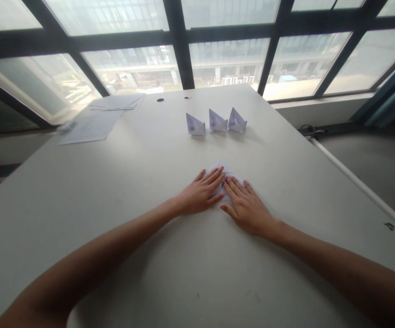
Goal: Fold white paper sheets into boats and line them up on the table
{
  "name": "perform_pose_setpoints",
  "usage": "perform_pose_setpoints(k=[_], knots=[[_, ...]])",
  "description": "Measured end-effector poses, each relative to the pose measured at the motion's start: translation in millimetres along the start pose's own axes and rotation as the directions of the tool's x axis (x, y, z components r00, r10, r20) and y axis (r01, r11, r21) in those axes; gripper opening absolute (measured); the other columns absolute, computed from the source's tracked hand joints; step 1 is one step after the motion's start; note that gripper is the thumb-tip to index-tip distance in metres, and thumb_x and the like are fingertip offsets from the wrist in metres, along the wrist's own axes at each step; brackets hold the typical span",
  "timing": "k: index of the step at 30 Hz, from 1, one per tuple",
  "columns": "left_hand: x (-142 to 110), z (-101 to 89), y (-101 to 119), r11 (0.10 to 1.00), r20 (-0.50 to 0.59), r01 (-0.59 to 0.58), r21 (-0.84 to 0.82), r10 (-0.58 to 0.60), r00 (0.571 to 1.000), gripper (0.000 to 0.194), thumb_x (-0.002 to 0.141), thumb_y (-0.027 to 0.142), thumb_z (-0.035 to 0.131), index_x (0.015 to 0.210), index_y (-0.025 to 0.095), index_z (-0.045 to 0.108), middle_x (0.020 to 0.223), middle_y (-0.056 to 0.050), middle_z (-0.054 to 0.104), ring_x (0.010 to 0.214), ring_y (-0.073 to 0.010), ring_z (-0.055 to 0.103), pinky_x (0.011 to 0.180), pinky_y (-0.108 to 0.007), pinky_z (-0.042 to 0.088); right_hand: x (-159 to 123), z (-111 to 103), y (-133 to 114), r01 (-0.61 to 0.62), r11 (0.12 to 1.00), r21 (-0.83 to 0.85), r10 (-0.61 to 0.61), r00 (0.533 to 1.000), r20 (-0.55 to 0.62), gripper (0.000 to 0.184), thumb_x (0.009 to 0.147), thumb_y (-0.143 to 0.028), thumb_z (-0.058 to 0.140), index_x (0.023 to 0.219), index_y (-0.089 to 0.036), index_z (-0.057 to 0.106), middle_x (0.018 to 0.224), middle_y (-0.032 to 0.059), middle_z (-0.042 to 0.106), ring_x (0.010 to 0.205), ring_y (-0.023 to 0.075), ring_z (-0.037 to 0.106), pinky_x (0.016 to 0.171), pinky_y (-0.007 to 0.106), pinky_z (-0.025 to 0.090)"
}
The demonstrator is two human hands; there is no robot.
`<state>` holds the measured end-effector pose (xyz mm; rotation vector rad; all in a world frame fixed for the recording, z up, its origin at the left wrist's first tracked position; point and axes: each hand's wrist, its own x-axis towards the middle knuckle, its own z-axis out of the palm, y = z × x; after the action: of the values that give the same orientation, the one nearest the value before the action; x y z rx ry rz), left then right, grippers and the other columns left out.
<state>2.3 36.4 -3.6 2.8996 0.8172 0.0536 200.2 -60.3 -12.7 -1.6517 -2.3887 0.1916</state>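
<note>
on white table (132, 173) | left fingers (214, 176), right fingers (239, 186): outstretched, flat | touching folded paper (221, 191)

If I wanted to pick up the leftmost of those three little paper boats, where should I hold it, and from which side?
Probably pinch the leftmost paper boat lightly by its tall pointed peak, coming from above and the left. That peak rises above the low hull, and the middle paper boat stands on the other side.

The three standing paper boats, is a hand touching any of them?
No, the left hand and right hand lie on another piece of paper, apart from the paper boats.
</note>
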Motion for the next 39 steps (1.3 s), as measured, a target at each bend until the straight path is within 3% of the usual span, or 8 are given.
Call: perform_pose_setpoints(k=[4,8,15,22,25,29,34,39], knots=[[-22.1,-7.5,-7.1,1.000,0.033,-0.026,0.007,0.026,0.999,0.071,0.104,0.055,0.029,0.160,0.017,0.011,0.166,-0.011,0.011,0.154,-0.0211,0.006,0.125,-0.043,0.010,-0.1,-2.1,0.3,-0.001,1.000,0.023,0.002,1.000,-0.016,0.066,0.103,-0.049,0.032,0.154,-0.007,0.034,0.161,0.0156,0.031,0.151,0.0257,0.025,0.123,0.050,0.019],[-36.9,-9.9,-8.2,1.000,-0.016,-0.003,-0.015,0.003,1.000,0.070,0.103,0.053,0.034,0.160,0.017,0.015,0.165,-0.011,0.016,0.154,-0.0212,0.011,0.126,-0.042,0.013,0.6,-2.2,1.8,0.010,0.999,0.050,-0.007,0.999,-0.052,0.059,0.101,-0.041,0.038,0.151,-0.009,0.040,0.159,0.0145,0.036,0.149,0.0248,0.030,0.123,0.049,0.020],[-37.3,-9.2,-8.6,0.994,-0.089,-0.007,-0.112,-0.003,0.996,0.063,0.100,0.053,0.046,0.153,0.021,0.037,0.161,-0.010,0.029,0.152,-0.0213,0.022,0.125,-0.045,0.019,3.0,-5.9,9.1,0.060,0.994,0.096,-0.045,0.988,-0.145,0.047,0.093,-0.032,0.055,0.137,-0.016,0.058,0.149,0.0132,0.052,0.138,0.0278,0.045,0.115,0.048,0.031],[-36.5,-10.3,-9.4,0.987,-0.106,0.000,-0.161,-0.017,0.994,0.051,0.105,0.047,0.035,0.146,0.022,0.049,0.160,-0.007,0.036,0.150,-0.0201,0.027,0.126,-0.044,0.017,4.2,-8.0,13.4,0.098,0.987,0.126,-0.070,0.974,-0.214,0.033,0.096,-0.034,0.055,0.122,-0.020,0.069,0.138,0.0099,0.063,0.129,0.0270,0.053,0.110,0.045,0.037],[-35.8,-10.6,-9.2,0.973,-0.153,0.034,-0.228,-0.071,0.986,0.046,0.105,0.046,0.034,0.136,0.024,0.060,0.150,-0.006,0.050,0.143,-0.0201,0.042,0.122,-0.039,0.029,5.3,-9.0,14.9,0.098,0.979,0.181,-0.051,0.967,-0.250,0.028,0.099,-0.030,0.051,0.114,-0.021,0.072,0.127,0.0076,0.070,0.120,0.0242,0.060,0.107,0.041,0.041],[-33.3,-10.0,-10.1,0.955,-0.234,0.055,-0.290,-0.126,0.964,0.040,0.104,0.044,0.040,0.124,0.025,0.069,0.123,-0.006,0.066,0.120,-0.0202,0.060,0.106,-0.033,0.047,7.9,-8.6,17.9,0.030,0.965,0.261,0.052,0.952,-0.302,0.026,0.099,-0.029,0.051,0.106,-0.021,0.074,0.108,0.0066,0.076,0.102,0.0226,0.067,0.096,0.037,0.048],[-29.1,-8.5,-12.5,0.962,-0.287,0.096,-0.256,-0.170,0.943,0.038,0.103,0.031,0.044,0.137,0.024,0.059,0.110,-0.007,0.069,0.103,-0.0195,0.065,0.095,-0.033,0.052,11.4,-7.1,21.6,-0.040,0.958,0.285,0.139,0.931,-0.338,0.028,0.095,-0.021,0.052,0.116,-0.019,0.071,0.111,0.0077,0.074,0.102,0.0225,0.065,0.094,0.035,0.049],[-27.4,-9.9,-9.9,0.998,-0.343,0.058,-0.038,-0.068,0.937,0.029,0.100,0.022,0.048,0.118,0.027,0.071,0.131,-0.008,0.061,0.120,-0.0233,0.058,0.108,-0.044,0.044,12.8,-8.8,20.8,-0.035,0.990,0.138,0.080,0.939,-0.334,0.022,0.090,-0.016,0.059,0.106,-0.020,0.075,0.124,0.0100,0.066,0.115,0.0272,0.055,0.099,0.042,0.046]])
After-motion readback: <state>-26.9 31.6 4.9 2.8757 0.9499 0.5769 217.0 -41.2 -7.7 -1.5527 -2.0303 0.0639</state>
